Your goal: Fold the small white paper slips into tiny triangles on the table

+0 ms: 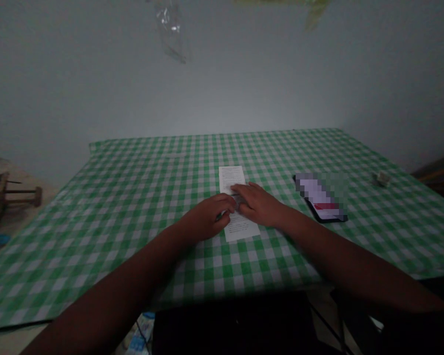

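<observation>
A narrow white sheet of printed paper (243, 229) lies lengthwise on the checked tablecloth, its middle covered by both hands. My left hand (209, 215) rests at its left edge with bent fingers reaching onto the print. A small gap shows between its thumb and forefinger, and I see nothing held there. From the right, my right hand (258, 203) lies over the paper with fingers stretched out and the palm down. The fingertips of the two hands are close together. The paper's top and bottom ends stay visible.
A phone (320, 199) with a lit, partly blurred screen lies right of my right forearm. Farther right is a small crumpled object (382, 179). The green-and-white tablecloth (151, 167) reaches the pale wall (222, 88). Wooden furniture (7, 197) stands on the floor at left.
</observation>
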`<state>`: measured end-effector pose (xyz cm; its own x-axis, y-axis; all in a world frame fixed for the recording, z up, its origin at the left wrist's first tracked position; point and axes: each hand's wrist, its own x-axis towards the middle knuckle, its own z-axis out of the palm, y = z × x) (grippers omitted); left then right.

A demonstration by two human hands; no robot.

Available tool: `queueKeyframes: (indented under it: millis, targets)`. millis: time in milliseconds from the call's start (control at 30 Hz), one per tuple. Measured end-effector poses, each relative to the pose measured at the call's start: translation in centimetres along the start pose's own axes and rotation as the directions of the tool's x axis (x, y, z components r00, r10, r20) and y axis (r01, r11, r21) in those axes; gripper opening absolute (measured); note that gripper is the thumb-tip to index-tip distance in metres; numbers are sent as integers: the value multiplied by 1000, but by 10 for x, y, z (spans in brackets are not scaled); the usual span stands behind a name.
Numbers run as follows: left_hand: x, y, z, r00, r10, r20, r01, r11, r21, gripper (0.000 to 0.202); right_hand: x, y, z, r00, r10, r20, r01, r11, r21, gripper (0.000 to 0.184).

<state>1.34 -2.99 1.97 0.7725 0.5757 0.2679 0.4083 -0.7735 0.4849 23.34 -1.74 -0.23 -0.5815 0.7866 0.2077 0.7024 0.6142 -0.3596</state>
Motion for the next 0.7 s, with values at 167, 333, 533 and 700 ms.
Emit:
queueKeyframes:
  millis: [167,333,533,700]
  targets:
    - [2,-20,5,986,-119,-113,140,968,209,37,0,-10,-10,993,-88,-81,87,996,-15,39]
    - [2,-26,9,970,-245,1,223,887,405,49,-3,-23,-22,978,-207,15,207,978,-21,22]
    - [3,-14,1,928,-358,-105,360,781,510,43,-5,-25,-19,957,-258,134,266,963,-42,25]
    - [2,-8,-10,882,-435,-183,446,643,622,41,-6,-24,-22,972,-192,133,207,973,-104,25]
